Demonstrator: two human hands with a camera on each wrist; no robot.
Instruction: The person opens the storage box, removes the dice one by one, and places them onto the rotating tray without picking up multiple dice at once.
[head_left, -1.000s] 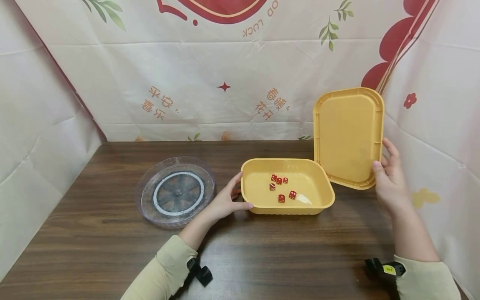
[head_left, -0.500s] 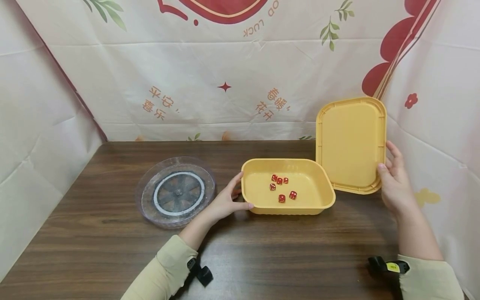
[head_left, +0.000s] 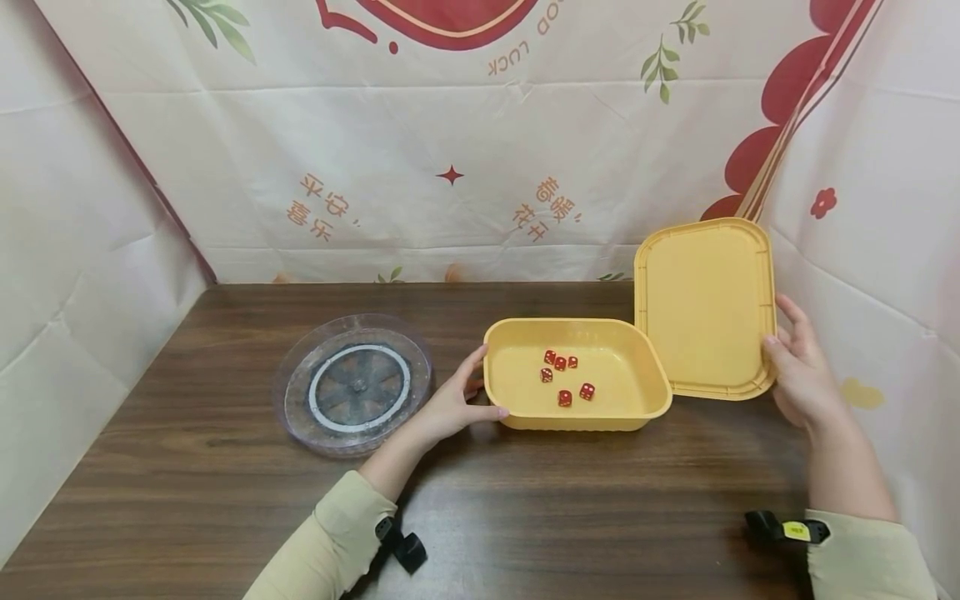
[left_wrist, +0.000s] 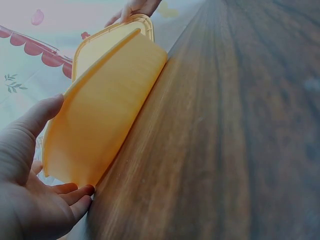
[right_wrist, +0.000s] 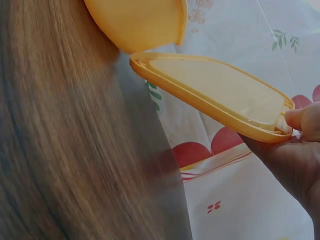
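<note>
Spanning its left end with thumb and fingers, the left hand [head_left: 453, 408] holds an open yellow oblong plastic box [head_left: 577, 423] on the brown wood-grain table [head_left: 570, 517], presumably steadying it; six small red dice [head_left: 565, 398] lie inside. Farther right, the right hand [head_left: 806, 375] pinches a yellow rectangular plastic lid [head_left: 705, 308], tilted up, seemingly to leave the box uncovered; white printed cloth [head_left: 375, 133] hangs behind.

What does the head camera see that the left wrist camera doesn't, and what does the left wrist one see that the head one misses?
Only the head camera shows the six red dice inside the yellow box and the clear round dish.

Only the left wrist camera shows the box's broad outer wall up close; from above, just a thin strip of outside shows.

Both share the box, yellow lid, left hand, right hand and brown table.
</note>
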